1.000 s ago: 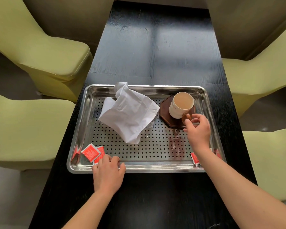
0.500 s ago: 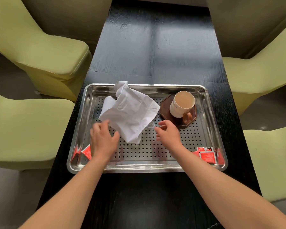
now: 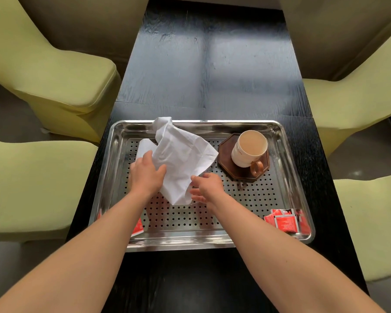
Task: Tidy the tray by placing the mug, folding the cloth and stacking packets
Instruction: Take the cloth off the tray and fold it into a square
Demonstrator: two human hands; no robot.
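A crumpled white cloth [image 3: 181, 159] lies in the left half of the perforated steel tray [image 3: 190, 243]. My left hand [image 3: 146, 175] pinches the cloth's left edge between thumb and fingers. My right hand [image 3: 207, 188] is at the cloth's near right edge, fingers spread and touching it. A cream mug [image 3: 248, 150] with a brown handle stands upright on a dark octagonal coaster [image 3: 229, 175] at the tray's far right. Red packets [image 3: 284, 222] lie in the near right corner. Another red packet [image 3: 137, 229] shows near the left forearm, mostly hidden.
The tray sits on a narrow black wooden table [image 3: 208, 71]. Yellow-green chairs [image 3: 54, 71] stand close on both sides, with more of them [image 3: 357, 93] on the right. The table's far half holds nothing.
My right hand left the mug handle and came left to the cloth. My left hand moved from the tray's near rim up onto the cloth's left edge.
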